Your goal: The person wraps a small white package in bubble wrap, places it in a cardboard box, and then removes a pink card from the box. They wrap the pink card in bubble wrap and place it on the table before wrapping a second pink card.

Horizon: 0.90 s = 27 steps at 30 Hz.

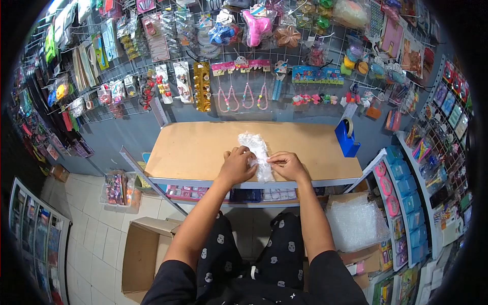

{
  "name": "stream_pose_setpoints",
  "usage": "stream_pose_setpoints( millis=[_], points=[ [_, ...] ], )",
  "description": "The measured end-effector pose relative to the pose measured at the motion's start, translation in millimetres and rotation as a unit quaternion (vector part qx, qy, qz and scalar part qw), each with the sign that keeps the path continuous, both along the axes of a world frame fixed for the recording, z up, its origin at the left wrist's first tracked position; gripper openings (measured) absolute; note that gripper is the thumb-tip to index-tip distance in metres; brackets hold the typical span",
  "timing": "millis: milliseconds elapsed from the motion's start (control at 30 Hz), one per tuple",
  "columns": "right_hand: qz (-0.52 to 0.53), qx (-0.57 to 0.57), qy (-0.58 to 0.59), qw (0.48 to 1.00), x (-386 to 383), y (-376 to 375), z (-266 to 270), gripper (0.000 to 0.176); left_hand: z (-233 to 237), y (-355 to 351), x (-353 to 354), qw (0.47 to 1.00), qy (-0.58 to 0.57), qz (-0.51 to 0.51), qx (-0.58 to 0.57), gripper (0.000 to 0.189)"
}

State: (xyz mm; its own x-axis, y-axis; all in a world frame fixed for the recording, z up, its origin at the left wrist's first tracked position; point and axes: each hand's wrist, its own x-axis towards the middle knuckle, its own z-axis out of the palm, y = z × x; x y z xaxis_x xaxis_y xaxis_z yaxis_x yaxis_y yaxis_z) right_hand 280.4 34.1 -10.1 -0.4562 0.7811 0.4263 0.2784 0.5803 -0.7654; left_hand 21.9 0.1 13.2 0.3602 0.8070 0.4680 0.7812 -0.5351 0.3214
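Note:
A white bubble-wrap bundle (258, 147) lies on the wooden tabletop (193, 145), near its front edge. What is inside the wrap, if anything, cannot be made out. My left hand (238, 165) rests on the bundle's left side with fingers bent over it. On the right side, my right hand (286, 165) pinches the wrap's edge between thumb and fingertips.
A blue tape dispenser (347, 138) stands at the table's right end. Folded bubble wrap (358, 223) is piled on the lower right, and an open cardboard box (147, 254) sits on the lower left floor. Packaged accessories hang on the wall grid (244, 56).

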Motion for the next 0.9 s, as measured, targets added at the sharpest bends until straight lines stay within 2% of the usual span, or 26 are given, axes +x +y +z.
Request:
stream_pose_setpoints(
  millis=[133,233,333,433,533,733,900],
  points=[
    [0.016,0.075,-0.042,0.996,1.6,1.5,1.0,0.026,-2.0,7.4,-16.6,0.997,-0.027,-0.057,-0.037,0.032],
    [0.0,-0.027,0.032,0.999,-3.2,0.6,-0.4,0.029,-3.0,6.9,-18.9,0.996,-0.045,-0.065,-0.05,0.034],
    [-0.063,0.08,-0.002,0.995,-9.7,-14.1,15.1,0.041,-2.5,4.8,-18.5,0.995,-0.049,-0.065,-0.056,0.037],
    [-0.028,0.109,-0.069,0.991,-9.7,-10.4,10.8,0.041,-1.4,4.1,-18.3,0.995,-0.049,-0.062,-0.059,0.039],
    [-0.003,0.147,-0.074,0.986,-9.1,-10.1,6.2,0.042,-1.5,3.6,-19.6,0.995,-0.047,-0.061,-0.064,0.04],
    [-0.004,0.125,-0.082,0.989,-5.1,-13.2,6.4,0.03,3.0,2.2,-18.8,0.995,-0.049,-0.06,-0.068,0.044],
    [-0.06,0.038,-0.068,0.995,-10.0,-25.4,3.3,0.015,4.5,-0.7,-19.6,0.996,-0.032,-0.068,-0.055,0.05]
  ],
)
